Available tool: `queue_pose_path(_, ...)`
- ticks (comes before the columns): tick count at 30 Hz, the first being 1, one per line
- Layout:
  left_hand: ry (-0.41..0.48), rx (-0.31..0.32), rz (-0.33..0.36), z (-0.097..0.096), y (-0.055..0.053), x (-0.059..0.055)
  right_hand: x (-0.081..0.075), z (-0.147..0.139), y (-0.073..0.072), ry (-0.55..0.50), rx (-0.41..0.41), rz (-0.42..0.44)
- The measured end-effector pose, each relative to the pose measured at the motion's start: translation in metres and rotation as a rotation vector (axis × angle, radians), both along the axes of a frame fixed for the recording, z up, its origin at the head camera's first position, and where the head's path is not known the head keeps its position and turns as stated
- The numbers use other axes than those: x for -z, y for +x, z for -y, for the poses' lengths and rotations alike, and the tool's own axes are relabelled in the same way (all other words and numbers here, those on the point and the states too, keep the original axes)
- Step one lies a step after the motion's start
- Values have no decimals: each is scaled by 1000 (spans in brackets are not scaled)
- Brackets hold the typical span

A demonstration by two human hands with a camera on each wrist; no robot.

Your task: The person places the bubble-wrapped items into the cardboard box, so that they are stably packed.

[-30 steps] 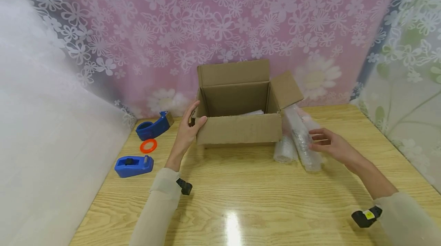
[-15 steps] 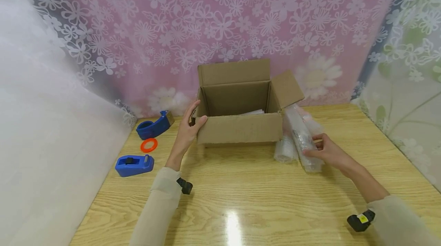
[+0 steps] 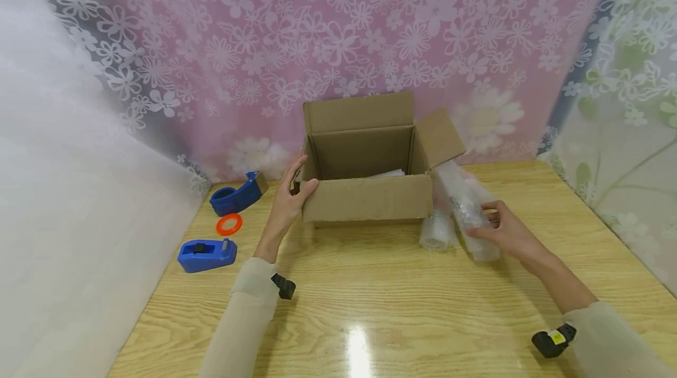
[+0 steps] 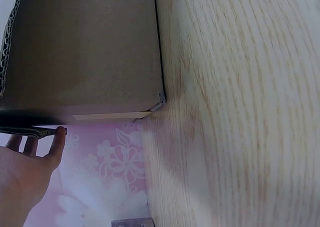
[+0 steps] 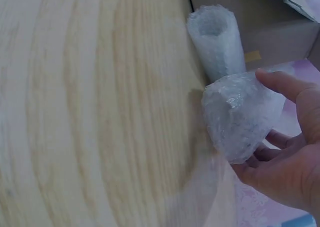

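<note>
Near the back edge of the surface [image 3: 328, 290], the left hand [image 3: 287, 197] grips the left side of an open cardboard box [image 3: 365, 198]; the left wrist view alone shows its fingers at a flap [image 4: 30, 132]. The right hand [image 3: 505, 230] holds a bubble-wrap bundle [image 3: 466, 210] between thumb and fingers, right of the box. The right wrist view reveals the hollow end of the bubble-wrap roll [image 3: 438, 231] beside it. Wood grain stretches before the box, while a blue tape dispenser [image 3: 207, 256] sits by the left edge.
</note>
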State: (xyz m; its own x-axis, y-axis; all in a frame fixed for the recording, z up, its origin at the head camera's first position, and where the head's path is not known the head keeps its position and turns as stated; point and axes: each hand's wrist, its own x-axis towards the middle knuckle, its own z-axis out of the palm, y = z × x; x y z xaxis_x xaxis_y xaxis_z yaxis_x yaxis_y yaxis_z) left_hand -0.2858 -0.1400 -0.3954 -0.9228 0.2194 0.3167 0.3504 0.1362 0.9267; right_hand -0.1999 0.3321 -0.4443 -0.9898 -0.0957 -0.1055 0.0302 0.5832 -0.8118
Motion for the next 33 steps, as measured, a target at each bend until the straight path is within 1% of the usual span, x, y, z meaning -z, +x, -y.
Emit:
queue_pose_path(6,-1,0,-9,0,0,1,-9,-11,3,-5,-7,-52)
queue_pose_path(10,-5,-6,-9,0,-1,1,-16,-20,4,1,-6,-71)
queue_pose_path(13,5,-1,-10,0,-1,1,-21,-25,5,10,7,-79)
queue_pose_path(19,4,1,-15,0,-1,2,-32,-34,7,-16,30,-107)
queue_pose_path(24,-1,0,-29,0,-1,3,-38,-41,5,-21,50,-137)
queue_pose_path(29,1,-5,-16,1,0,3,-43,-51,4,-11,85,-183)
queue_pose_path(33,-4,-5,-18,0,0,2,-53,-59,4,-29,100,-190)
